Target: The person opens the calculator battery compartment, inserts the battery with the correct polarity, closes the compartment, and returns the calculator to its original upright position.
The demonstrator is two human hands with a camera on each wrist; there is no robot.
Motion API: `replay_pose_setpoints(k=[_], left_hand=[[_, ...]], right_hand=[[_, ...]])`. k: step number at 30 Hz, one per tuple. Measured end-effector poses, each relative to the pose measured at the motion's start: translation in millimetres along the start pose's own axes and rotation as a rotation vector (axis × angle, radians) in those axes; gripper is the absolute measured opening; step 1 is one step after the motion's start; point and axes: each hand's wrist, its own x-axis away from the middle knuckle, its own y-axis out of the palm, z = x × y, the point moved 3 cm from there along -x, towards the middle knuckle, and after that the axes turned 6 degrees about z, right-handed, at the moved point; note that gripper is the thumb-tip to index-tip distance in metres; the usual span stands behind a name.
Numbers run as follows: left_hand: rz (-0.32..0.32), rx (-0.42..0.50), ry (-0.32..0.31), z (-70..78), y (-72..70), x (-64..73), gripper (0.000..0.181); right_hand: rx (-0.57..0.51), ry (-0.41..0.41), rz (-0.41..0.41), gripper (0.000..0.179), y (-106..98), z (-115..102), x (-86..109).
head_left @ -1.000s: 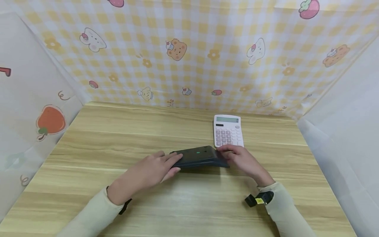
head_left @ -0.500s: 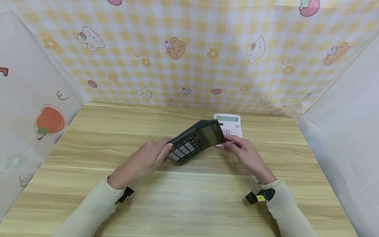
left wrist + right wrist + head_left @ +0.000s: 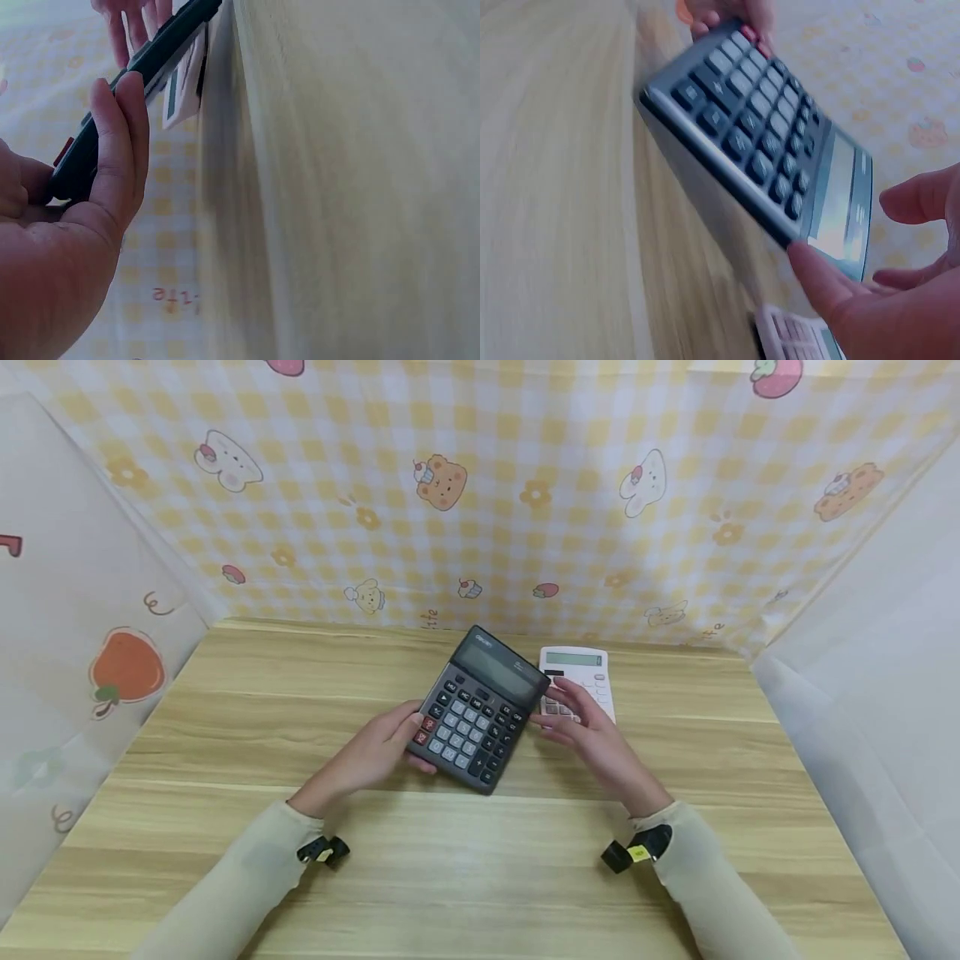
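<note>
My left hand (image 3: pixel 382 743) grips a dark grey calculator (image 3: pixel 480 693) by its lower left corner, thumb on the face near the red keys, fingers underneath. The calculator is tilted, keys and screen up, its screen end away from me. In the left wrist view the fingers (image 3: pixel 120 142) lie along its underside, above the table. My right hand (image 3: pixel 585 727) is at the right edge near the screen; in the right wrist view one fingertip (image 3: pixel 804 259) meets that edge while the thumb stays off it. A white calculator (image 3: pixel 573 658) lies behind the right hand, partly hidden by it.
The wooden table (image 3: pixel 465 868) runs back to a yellow checked cloth (image 3: pixel 495 552) printed with cartoon figures. White cloth (image 3: pixel 90 585) hangs at the left and more at the right. A black wrist device (image 3: pixel 633 853) sits at the right cuff.
The dark calculator has turned from underside up to keys up, swung by the left hand, and its screen end has moved away from me. The right hand has shifted slightly forward and its fingers have loosened.
</note>
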Motion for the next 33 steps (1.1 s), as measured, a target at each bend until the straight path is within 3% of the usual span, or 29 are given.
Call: replay_pose_setpoints(k=[2, 8, 14, 21, 26, 33], left_hand=[[-0.007, 0.046, -0.032, -3.7, 0.3, -1.5, 0.048], [-0.010, 0.167, -0.133, -11.7, 3.4, -6.0, 0.048], [0.011, 0.221, -0.198, -15.5, 5.6, -12.1, 0.047], [0.028, 0.276, -0.240, -21.4, 6.4, -19.5, 0.049], [0.046, 0.292, -0.252, -25.3, 7.7, -23.5, 0.050], [0.097, 0.238, -0.242, -26.4, 9.1, -29.6, 0.052]], right_hand=[[0.003, 0.011, -0.012, 0.074, 7, 2, -1.3], [0.145, 0.015, -0.053, 0.081, 26, 14, -2.8], [0.250, -0.028, -0.067, 0.089, 42, 20, -0.1], [0.431, -0.127, -0.055, 0.107, 56, 19, -2.8], [0.697, -0.164, -0.030, 0.118, 64, 17, -4.2], [0.885, -0.206, -0.007, 0.113, 69, 12, -5.7]])
